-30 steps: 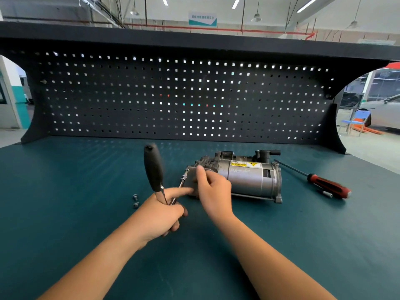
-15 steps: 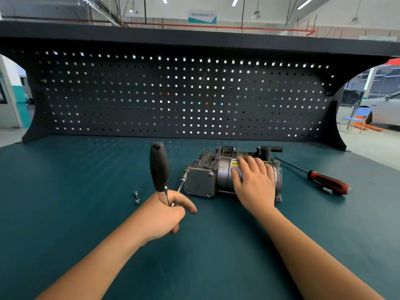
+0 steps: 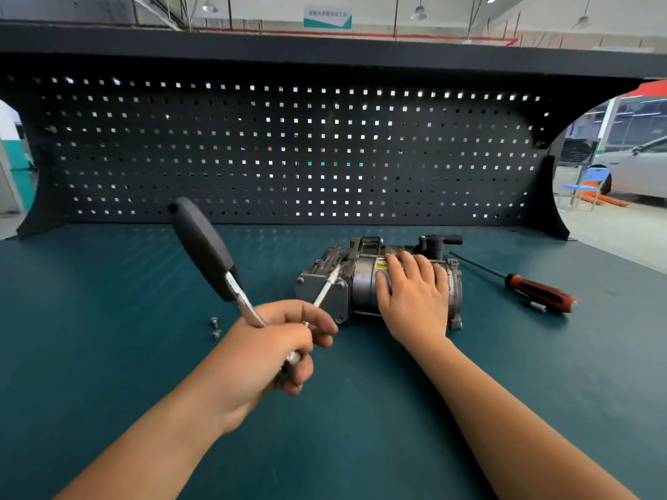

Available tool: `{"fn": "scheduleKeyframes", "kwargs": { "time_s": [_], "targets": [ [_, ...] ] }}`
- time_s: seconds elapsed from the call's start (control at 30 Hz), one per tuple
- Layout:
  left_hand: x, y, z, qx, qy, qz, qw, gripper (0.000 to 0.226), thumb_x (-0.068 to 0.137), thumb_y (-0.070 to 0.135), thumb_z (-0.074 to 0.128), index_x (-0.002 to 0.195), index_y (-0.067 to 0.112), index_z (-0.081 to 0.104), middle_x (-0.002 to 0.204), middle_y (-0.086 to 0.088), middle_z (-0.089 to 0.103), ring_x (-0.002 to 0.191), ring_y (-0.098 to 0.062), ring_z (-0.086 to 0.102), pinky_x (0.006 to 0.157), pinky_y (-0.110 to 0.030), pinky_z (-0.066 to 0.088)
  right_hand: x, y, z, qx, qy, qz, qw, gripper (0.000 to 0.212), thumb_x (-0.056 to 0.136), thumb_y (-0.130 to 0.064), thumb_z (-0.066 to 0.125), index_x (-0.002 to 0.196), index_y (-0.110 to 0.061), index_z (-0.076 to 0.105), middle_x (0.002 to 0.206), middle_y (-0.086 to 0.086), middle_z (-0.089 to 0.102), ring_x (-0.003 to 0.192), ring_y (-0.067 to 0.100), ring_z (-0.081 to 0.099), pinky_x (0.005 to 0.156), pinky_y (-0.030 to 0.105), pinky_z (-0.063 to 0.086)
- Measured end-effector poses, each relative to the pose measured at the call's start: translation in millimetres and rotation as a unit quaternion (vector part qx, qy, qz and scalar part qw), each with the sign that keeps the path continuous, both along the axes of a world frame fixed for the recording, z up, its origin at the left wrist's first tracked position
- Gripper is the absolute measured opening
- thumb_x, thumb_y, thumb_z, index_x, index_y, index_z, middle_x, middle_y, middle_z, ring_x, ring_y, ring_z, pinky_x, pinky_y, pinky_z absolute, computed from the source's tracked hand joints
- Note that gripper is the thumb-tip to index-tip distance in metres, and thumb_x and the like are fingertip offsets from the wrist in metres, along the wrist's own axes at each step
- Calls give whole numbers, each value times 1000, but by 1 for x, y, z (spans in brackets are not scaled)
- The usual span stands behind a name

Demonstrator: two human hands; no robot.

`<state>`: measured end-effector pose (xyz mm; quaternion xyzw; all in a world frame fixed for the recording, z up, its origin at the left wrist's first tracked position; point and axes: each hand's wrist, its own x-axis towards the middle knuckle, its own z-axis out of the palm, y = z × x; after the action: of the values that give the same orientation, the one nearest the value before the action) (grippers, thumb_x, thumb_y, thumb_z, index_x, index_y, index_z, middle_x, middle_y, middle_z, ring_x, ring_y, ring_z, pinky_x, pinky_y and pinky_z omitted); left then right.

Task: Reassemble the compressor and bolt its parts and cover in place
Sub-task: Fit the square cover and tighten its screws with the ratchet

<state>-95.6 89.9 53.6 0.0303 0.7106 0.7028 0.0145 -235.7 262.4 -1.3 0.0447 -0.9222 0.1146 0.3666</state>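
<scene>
The grey metal compressor point(image 3: 355, 283) lies on its side on the teal bench, its square end cover point(image 3: 317, 295) facing left. My right hand point(image 3: 415, 294) rests flat on top of the compressor's round body, fingers spread, pressing it down. My left hand point(image 3: 267, 350) is closed around the head of a ratchet wrench point(image 3: 205, 250), whose black handle sticks up and to the left. A thin silver extension point(image 3: 326, 288) runs from that hand up to the end cover's upper edge. Two loose bolts point(image 3: 215, 327) lie on the bench left of my left hand.
A red-and-black screwdriver point(image 3: 537, 295) lies to the right of the compressor, with a small silver bit point(image 3: 537, 307) beside its handle. A black pegboard point(image 3: 288, 149) walls off the back of the bench point(image 3: 108, 355).
My right hand left the end cover and moved right onto the compressor body. My left hand carried the ratchet toward the cover, and the handle tilted further left.
</scene>
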Motion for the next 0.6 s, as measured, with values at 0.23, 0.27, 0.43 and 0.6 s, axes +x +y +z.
{"fn": "scheduleKeyframes", "kwargs": {
  "time_s": [0.23, 0.27, 0.43, 0.6],
  "targets": [
    [-3, 3, -8, -11, -46, 9, 999, 41, 79, -14, 37, 60, 9, 66, 59, -4, 62, 33, -11, 37, 35, -16, 31, 2, 3, 1, 7, -4, 5, 1000, 46, 100, -37, 34, 140, -16, 44, 143, 3, 44, 137, 22, 30, 109, 34, 5],
    [-5, 1, -9, -8, -50, 19, 999, 40, 79, -14, 37, 61, 7, 66, 58, -4, 61, 33, -11, 37, 35, -16, 31, 2, 3, 1, 7, -5, 5, 1000, 47, 100, -38, 34, 140, -16, 44, 144, 3, 44, 137, 22, 30, 110, 33, 5],
    [-14, -4, -11, 22, -60, 36, 997, 38, 80, -14, 37, 62, 4, 66, 57, -5, 62, 32, -11, 36, 36, -14, 30, 1, 2, 1, 6, -5, 4, 1000, 46, 99, -38, 34, 139, -16, 45, 143, 3, 44, 136, 23, 30, 109, 34, 5],
    [-16, -1, -17, 14, -67, 30, 997, 40, 81, -13, 37, 61, 5, 66, 58, -5, 62, 32, -10, 36, 35, -15, 30, -1, 2, 0, 9, -13, 2, 1000, 47, 100, -39, 33, 140, -17, 43, 144, 3, 42, 137, 23, 28, 109, 34, 2]
  ]
}}
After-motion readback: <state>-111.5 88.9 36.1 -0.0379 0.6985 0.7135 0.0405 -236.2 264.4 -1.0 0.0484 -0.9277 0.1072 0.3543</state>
